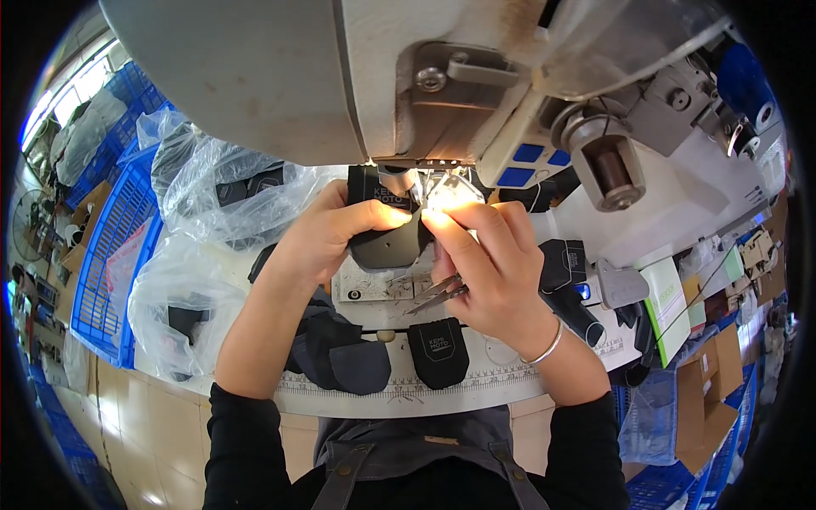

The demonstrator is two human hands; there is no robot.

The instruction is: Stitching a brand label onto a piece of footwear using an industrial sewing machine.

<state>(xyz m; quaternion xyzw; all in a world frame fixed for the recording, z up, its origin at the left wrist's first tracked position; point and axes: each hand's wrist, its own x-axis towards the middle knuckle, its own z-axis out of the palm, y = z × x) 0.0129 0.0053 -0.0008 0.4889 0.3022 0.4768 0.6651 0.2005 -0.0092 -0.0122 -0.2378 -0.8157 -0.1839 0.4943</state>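
Under the needle area of a sewing machine point(255, 81) lies a dark rounded fabric piece point(387, 248). My left hand point(319, 234) pinches its left side, thumb on top. From the right, my right hand point(497, 276) has thumb and forefinger pressed together at the piece's edge, close to the lit presser foot. A pair of thread snips point(438, 296) is tucked in the same hand, blades pointing left. Whether the right fingertips grip fabric or thread is lost in the glare. Another black patch point(439, 353) with pale print lies nearer to me.
Dark fabric pieces point(344, 361) lie by the ruler-marked front edge point(408, 397). Clear plastic bags point(212, 195) and a blue crate point(110, 280) are at left. At right are a black patch point(563, 263), a thread bobbin point(608, 166), a green-white booklet point(667, 306) and cardboard boxes point(705, 399).
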